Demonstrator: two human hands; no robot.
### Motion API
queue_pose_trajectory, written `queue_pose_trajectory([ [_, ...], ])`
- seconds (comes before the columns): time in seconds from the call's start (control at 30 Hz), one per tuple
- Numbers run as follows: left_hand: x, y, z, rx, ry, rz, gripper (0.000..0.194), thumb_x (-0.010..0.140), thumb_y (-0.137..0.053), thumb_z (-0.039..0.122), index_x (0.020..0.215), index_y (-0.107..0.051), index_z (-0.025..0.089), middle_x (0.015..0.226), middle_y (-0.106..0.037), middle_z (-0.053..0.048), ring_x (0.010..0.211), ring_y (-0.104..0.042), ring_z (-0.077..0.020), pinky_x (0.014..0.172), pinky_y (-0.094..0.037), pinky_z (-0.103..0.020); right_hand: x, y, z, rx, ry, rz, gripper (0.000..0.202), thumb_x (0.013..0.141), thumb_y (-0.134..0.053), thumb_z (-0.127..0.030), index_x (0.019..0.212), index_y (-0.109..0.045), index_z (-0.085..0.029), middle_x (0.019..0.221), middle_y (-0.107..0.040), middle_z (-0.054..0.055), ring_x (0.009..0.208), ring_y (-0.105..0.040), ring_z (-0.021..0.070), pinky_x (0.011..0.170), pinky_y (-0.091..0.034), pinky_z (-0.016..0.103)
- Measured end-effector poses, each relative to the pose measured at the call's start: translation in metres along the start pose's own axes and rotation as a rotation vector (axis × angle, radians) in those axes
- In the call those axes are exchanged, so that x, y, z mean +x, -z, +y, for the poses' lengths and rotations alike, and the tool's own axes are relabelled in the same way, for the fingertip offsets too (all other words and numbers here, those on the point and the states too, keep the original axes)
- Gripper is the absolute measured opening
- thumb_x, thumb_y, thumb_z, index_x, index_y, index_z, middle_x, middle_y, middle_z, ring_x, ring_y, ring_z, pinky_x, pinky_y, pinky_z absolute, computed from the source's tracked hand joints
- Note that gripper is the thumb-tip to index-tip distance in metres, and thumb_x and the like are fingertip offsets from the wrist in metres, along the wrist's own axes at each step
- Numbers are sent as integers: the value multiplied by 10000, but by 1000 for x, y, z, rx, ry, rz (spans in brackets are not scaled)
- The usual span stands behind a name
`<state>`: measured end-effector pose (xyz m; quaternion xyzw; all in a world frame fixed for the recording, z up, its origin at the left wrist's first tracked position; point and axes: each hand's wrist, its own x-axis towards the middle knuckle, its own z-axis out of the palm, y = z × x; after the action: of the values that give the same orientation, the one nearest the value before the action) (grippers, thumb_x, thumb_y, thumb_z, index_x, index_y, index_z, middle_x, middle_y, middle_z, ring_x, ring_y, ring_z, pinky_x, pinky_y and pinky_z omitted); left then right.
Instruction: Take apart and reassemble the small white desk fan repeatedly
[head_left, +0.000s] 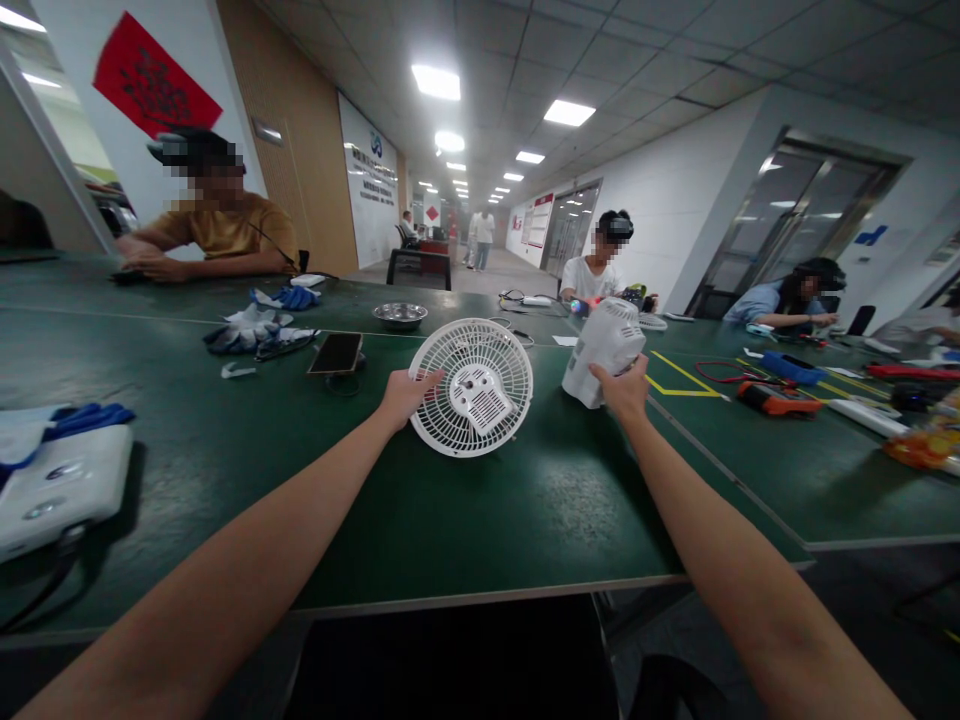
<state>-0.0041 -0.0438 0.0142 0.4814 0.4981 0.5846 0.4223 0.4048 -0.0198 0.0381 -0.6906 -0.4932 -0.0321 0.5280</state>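
A round white fan grille with a slotted plate at its centre is tilted up over the green table. My left hand grips its left rim, the thumb lying over the bars. To the right, my right hand is closed on the lower right side of a white plastic housing with vents at its top. The grille and the housing are apart. Most of the right fingers are hidden behind the housing.
Left of the grille lie a phone and gloves; a metal dish is behind. A white box sits far left. At right are an orange multimeter and a blue tray. Several people sit around the tables.
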Motion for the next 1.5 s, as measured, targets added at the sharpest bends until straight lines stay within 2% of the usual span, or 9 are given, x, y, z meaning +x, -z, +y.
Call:
queue_pose_trajectory([
  [0.23, 3, -2, -3, 1, 0, 24, 276, 668, -821, 327, 783, -721, 97, 735, -738, -122, 633, -701, -232, 631, -579, -372, 18, 13, 25, 32, -42, 46, 833, 600, -753, -539, 1274, -413, -186, 1197, -624, 156, 1060, -616, 323, 919, -467, 446],
  [0.43, -1, -2, 1, 7, 1, 8, 273, 672, -818, 331, 779, -721, 100, 712, -733, -112, 613, -694, -225, 631, -580, -373, 20, 14, 20, 81, 88, 190, 821, 653, -724, -515, 1314, -412, -144, 1223, -605, 177, 1068, -609, 296, 921, -465, 418],
  [0.8, 6, 1, -6, -2, -2, -4, 276, 685, -818, 333, 823, -734, 110, 767, -750, -119, 668, -715, -241, 640, -588, -372, 19, 20, 16, 160, 125, 139, 831, 676, -711, -462, 1372, -340, -199, 1278, -556, 134, 945, -632, 237, 861, -488, 392],
  [0.97, 5, 0, -5, -9, -7, 13, 265, 681, -822, 325, 806, -733, 109, 754, -747, -117, 657, -713, -243, 634, -586, -372, 13, 28, 1, 29, 271, 262, 823, 664, -716, -429, 1363, -359, -180, 1278, -536, 153, 1155, -528, 322, 1000, -380, 514],
  [1.03, 5, 0, -4, -12, -8, -4, 276, 679, -824, 331, 816, -734, 108, 770, -750, -117, 672, -714, -242, 642, -586, -369, 6, 28, -11, 66, 349, 278, 825, 667, -719, -431, 1361, -359, -167, 1282, -524, 162, 1191, -504, 328, 1005, -380, 504],
  [1.13, 5, 1, -5, 5, -19, -20, 297, 682, -819, 345, 831, -733, 103, 778, -751, -114, 687, -714, -238, 653, -583, -363, -12, 16, -28, 174, 377, 156, 798, 678, -717, -459, 1341, -378, -171, 1223, -562, 137, 1057, -583, 276, 891, -473, 414],
  [1.27, 7, 2, -9, 23, -34, 0, 315, 682, -817, 354, 841, -733, 95, 775, -749, -111, 685, -710, -239, 657, -578, -368, -40, -17, -37, 134, 335, -186, 720, 663, -728, -495, 1246, -466, -164, 1063, -651, 102, 814, -628, 217, 792, -507, 374],
  [1.37, 8, 3, -9, 32, -11, -11, 345, 672, -822, 367, 871, -736, 99, 809, -752, -120, 709, -713, -248, 671, -576, -382, -53, -39, -33, 5, 283, -337, 708, 672, -724, -525, 1227, -480, -159, 1075, -669, 120, 854, -647, 240, 809, -505, 375],
  [1.5, 8, 4, -8, 40, -14, -20, 369, 678, -813, 389, 887, -727, 98, 828, -748, -125, 728, -709, -249, 683, -569, -387, -58, -51, -26, -177, 211, -421, 770, 692, -702, -594, 1259, -462, -131, 1116, -665, 166, 986, -645, 305, 856, -486, 400],
])
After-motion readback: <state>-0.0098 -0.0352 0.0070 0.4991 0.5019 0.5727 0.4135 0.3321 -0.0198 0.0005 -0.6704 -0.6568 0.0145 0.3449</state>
